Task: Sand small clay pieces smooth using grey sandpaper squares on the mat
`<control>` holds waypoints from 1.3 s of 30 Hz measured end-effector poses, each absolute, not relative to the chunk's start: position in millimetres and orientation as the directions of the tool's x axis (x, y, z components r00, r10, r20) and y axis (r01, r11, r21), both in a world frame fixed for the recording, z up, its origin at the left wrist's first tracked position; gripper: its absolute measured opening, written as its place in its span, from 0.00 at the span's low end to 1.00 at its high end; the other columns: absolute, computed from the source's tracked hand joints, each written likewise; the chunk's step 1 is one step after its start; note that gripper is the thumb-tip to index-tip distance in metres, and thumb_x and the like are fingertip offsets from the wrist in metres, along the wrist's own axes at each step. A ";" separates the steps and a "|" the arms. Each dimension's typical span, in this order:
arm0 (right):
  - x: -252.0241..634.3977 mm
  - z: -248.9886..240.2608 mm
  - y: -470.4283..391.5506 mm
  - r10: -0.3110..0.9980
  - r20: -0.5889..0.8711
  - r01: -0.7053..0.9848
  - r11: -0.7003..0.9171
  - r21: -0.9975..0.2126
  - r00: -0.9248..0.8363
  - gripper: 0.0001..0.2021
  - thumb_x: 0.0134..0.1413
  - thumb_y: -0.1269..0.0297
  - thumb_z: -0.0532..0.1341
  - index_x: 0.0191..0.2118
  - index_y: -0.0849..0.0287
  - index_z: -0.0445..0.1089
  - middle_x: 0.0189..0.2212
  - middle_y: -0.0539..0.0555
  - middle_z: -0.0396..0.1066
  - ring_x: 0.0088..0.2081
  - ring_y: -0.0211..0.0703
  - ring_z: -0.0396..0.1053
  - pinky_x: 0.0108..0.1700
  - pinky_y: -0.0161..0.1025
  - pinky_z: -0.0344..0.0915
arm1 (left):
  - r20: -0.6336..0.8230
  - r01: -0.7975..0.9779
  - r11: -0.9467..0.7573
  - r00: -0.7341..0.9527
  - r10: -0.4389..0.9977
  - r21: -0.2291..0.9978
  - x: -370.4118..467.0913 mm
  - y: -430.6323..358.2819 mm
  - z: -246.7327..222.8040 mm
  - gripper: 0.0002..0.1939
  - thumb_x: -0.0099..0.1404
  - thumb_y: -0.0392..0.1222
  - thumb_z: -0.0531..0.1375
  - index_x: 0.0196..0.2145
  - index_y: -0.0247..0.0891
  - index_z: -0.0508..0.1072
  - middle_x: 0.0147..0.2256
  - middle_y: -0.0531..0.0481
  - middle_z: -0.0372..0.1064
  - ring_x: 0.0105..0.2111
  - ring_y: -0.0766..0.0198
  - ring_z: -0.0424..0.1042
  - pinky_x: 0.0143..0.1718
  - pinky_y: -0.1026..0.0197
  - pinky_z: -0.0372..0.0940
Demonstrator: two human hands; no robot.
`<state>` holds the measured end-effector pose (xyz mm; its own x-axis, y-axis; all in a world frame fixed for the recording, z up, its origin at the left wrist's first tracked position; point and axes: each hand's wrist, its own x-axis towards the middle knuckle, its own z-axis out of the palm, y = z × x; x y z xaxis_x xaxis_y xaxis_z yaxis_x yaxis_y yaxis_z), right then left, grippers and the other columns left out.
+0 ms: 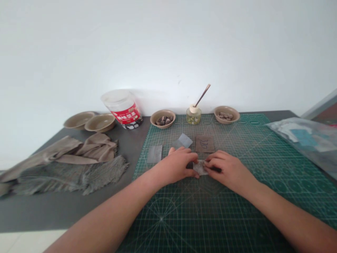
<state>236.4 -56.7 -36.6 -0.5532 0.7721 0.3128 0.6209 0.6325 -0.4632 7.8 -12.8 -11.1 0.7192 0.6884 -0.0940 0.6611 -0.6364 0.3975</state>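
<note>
My left hand (pixel 181 163) rests on the green cutting mat (pixel 184 218), thumb and fingers closed at the left side of a small pale grey sheet (pixel 199 168). A dark patch shows between its thumb and fingers; I cannot tell what it is. Over the sheet's right side, my right hand (pixel 225 169) is pinched, and whatever its fingertips hold is hidden. Just behind the sheet lies a brown square (pixel 204 144) with pen marks. A grey square (pixel 154 154) and a paler bluish-grey piece (pixel 185 140) lie beyond my left hand.
Two bowls with stones, one left (pixel 155 116) and one right (pixel 217 111), flank a glass bottle with sticks (pixel 193 117). Leftward are a plastic tub (pixel 125 114), two more bowls (pixel 76 120) and crumpled cloths (pixel 94 149). A clear bag (pixel 308 135) lies at right.
</note>
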 end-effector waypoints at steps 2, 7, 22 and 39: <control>234.4 -37.7 -56.9 0.764 0.314 0.601 0.641 -0.477 -0.564 0.04 0.62 0.69 0.64 0.35 0.56 0.75 0.39 0.54 0.76 0.44 0.48 0.71 0.47 0.47 0.71 | -0.080 0.662 -0.641 0.718 0.692 0.388 7.9 -12.4 -11.8 0.18 0.61 0.57 0.67 0.42 0.43 0.74 0.42 0.49 0.71 0.49 0.49 0.68 0.44 0.53 0.54; 231.8 -39.9 -59.2 0.742 0.332 0.549 0.660 -0.512 -0.583 0.03 0.61 0.70 0.64 0.38 0.55 0.75 0.42 0.54 0.76 0.46 0.47 0.71 0.49 0.45 0.70 | -0.041 0.650 -0.665 0.726 0.686 0.369 6.7 -13.2 -11.5 0.20 0.60 0.57 0.68 0.44 0.44 0.73 0.42 0.49 0.72 0.48 0.50 0.69 0.45 0.52 0.54; 228.8 -39.7 -55.9 0.788 0.337 0.652 0.615 -0.442 -0.515 0.04 0.62 0.70 0.64 0.34 0.59 0.74 0.38 0.55 0.75 0.43 0.48 0.70 0.47 0.46 0.69 | -0.138 0.701 -0.602 0.687 0.713 0.382 3.8 -10.6 -6.7 0.14 0.63 0.53 0.66 0.45 0.48 0.76 0.42 0.50 0.73 0.50 0.50 0.69 0.44 0.53 0.53; 223.0 -43.1 -58.4 0.784 0.352 0.631 0.621 -0.465 -0.512 0.04 0.64 0.67 0.63 0.36 0.57 0.75 0.39 0.54 0.75 0.44 0.47 0.70 0.48 0.45 0.69 | -0.126 0.691 -0.591 0.687 0.715 0.417 3.2 -9.8 -9.1 0.13 0.63 0.52 0.66 0.44 0.48 0.76 0.43 0.52 0.74 0.50 0.51 0.69 0.45 0.54 0.52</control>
<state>223.0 -58.4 -43.1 -0.5118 0.7838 0.3518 0.6312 0.6208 -0.4649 3.2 -9.8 -9.1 0.6875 0.7153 -0.1256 0.6907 -0.5905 0.4174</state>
